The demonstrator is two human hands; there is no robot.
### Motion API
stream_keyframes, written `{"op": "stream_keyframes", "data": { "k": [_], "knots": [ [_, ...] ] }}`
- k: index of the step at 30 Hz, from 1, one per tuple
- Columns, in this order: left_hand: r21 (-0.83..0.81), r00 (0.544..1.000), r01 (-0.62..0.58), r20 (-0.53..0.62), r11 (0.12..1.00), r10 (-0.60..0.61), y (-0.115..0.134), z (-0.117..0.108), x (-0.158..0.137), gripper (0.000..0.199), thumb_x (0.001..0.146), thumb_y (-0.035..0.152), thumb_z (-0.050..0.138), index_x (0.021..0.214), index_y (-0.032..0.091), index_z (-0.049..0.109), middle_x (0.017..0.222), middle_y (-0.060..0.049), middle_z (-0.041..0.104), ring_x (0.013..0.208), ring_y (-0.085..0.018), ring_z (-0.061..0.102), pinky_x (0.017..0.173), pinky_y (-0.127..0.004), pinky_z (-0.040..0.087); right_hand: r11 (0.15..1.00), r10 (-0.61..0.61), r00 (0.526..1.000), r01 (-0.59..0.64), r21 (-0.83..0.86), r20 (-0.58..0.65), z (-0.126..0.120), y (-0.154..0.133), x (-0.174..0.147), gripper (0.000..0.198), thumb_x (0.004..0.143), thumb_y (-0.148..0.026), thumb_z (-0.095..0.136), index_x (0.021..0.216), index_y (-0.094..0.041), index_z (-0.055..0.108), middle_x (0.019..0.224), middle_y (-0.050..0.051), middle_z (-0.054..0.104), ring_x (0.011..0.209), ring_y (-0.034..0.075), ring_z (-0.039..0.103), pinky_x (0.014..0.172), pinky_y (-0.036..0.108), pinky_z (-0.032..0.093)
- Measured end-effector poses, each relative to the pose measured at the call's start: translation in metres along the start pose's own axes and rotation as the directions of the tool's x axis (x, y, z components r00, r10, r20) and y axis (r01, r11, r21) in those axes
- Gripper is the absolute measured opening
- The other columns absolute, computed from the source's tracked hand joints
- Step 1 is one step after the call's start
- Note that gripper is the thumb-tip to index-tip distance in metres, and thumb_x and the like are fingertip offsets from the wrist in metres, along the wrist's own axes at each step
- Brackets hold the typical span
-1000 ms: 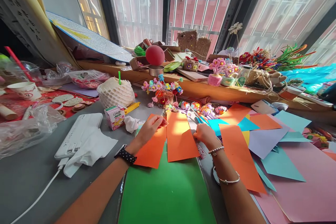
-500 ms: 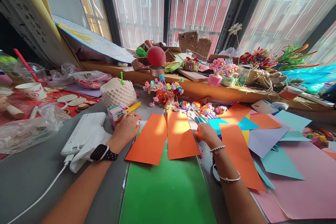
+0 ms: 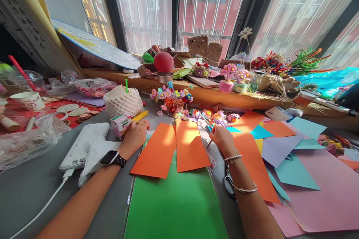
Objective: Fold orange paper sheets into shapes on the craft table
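Observation:
My left hand (image 3: pixel 136 136), wearing a watch, rests with curled fingers beside a small printed box (image 3: pixel 120 125) and a yellow strip-like object (image 3: pixel 140 115); anything within its fingers is hidden. My right hand (image 3: pixel 223 140) is closed on a thin pen-like stick (image 3: pixel 208 144), whose dark end shows below the fingers. Between my hands lie two orange paper pieces, the left piece (image 3: pixel 155 151) and the right piece (image 3: pixel 192 147). They overlap the far end of a green sheet (image 3: pixel 176 205). Another orange sheet (image 3: pixel 256 168) lies beside my right wrist.
Blue, purple and pink papers (image 3: pixel 322 201) spread at right. A wrapped coconut (image 3: pixel 123 101), a white power bank (image 3: pixel 84 145) with its cable and a plastic bag (image 3: pixel 30 138) stand left. Crocheted flowers (image 3: pixel 174 99) and wrapped candies (image 3: pixel 218 115) lie ahead, below the crowded sill (image 3: pixel 202 91).
My right hand has lifted slightly and closed on the thin stick, which now shows below its fingers. My left hand stays by the box. The whole view has shifted slightly.

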State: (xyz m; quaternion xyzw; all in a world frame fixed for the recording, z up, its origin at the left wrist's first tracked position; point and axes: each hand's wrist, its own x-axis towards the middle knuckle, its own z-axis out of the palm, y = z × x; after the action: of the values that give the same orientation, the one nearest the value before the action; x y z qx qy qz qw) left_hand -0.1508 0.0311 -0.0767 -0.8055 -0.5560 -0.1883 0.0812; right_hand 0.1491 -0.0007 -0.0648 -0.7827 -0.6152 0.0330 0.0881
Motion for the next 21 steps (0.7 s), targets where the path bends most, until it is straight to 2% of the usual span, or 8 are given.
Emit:
{"op": "stream_keyframes", "data": {
  "k": [4,7,12,16,21],
  "knots": [
    [-0.085,0.997,-0.063,-0.037,0.994,0.061,-0.002,-0.001,-0.001,0.03,0.066,0.002,0.03,0.075,0.016,0.054,0.107,-0.012,0.057,0.104,-0.026,0.045,0.088,-0.04,0.035,1.0,-0.001,0.999,0.002,0.029,-0.045,-0.003,0.007,0.002,0.011,0.072,-0.019,0.049,0.078,-0.016,0.058,0.083,0.007,0.064,0.076,0.018,0.059,0.048,0.022,0.028],
    [-0.154,0.998,-0.068,0.001,0.986,0.069,-0.006,-0.001,0.001,0.033,0.065,0.002,0.029,0.077,0.016,0.057,0.11,-0.011,0.057,0.114,-0.023,0.041,0.094,-0.037,0.033,0.999,0.009,0.997,-0.006,0.042,-0.076,-0.005,0.012,0.003,0.011,0.073,-0.02,0.048,0.077,-0.016,0.058,0.081,0.008,0.064,0.075,0.018,0.058,0.049,0.023,0.028],
    [-0.293,0.997,0.004,0.073,0.956,0.018,-0.013,0.001,0.003,0.035,0.065,0.007,0.03,0.074,0.019,0.061,0.099,-0.006,0.064,0.109,-0.02,0.048,0.089,-0.031,0.039,0.998,0.025,0.994,-0.019,0.055,-0.106,-0.006,0.014,0.003,0.012,0.073,-0.02,0.048,0.076,-0.016,0.058,0.078,0.008,0.065,0.072,0.018,0.058,0.047,0.023,0.026],
    [-0.31,0.997,0.056,0.06,0.949,-0.039,-0.013,0.003,0.004,0.036,0.065,0.011,0.029,0.074,0.019,0.062,0.092,-0.005,0.067,0.106,-0.02,0.051,0.083,-0.029,0.043,0.997,0.005,0.993,0.005,0.075,-0.121,-0.006,0.012,0.001,0.01,0.072,-0.019,0.048,0.072,-0.016,0.057,0.074,0.007,0.064,0.069,0.017,0.058,0.047,0.023,0.026],
    [-0.331,0.995,0.073,0.092,0.941,-0.045,-0.011,0.006,0.003,0.04,0.065,0.011,0.027,0.08,0.02,0.062,0.096,-0.002,0.066,0.111,-0.017,0.047,0.086,-0.027,0.041,0.993,0.017,0.986,0.003,0.12,-0.166,-0.007,0.014,0.001,0.009,0.071,-0.02,0.048,0.068,-0.017,0.056,0.073,0.007,0.063,0.067,0.017,0.056,0.046,0.022,0.026]
  ]
}}
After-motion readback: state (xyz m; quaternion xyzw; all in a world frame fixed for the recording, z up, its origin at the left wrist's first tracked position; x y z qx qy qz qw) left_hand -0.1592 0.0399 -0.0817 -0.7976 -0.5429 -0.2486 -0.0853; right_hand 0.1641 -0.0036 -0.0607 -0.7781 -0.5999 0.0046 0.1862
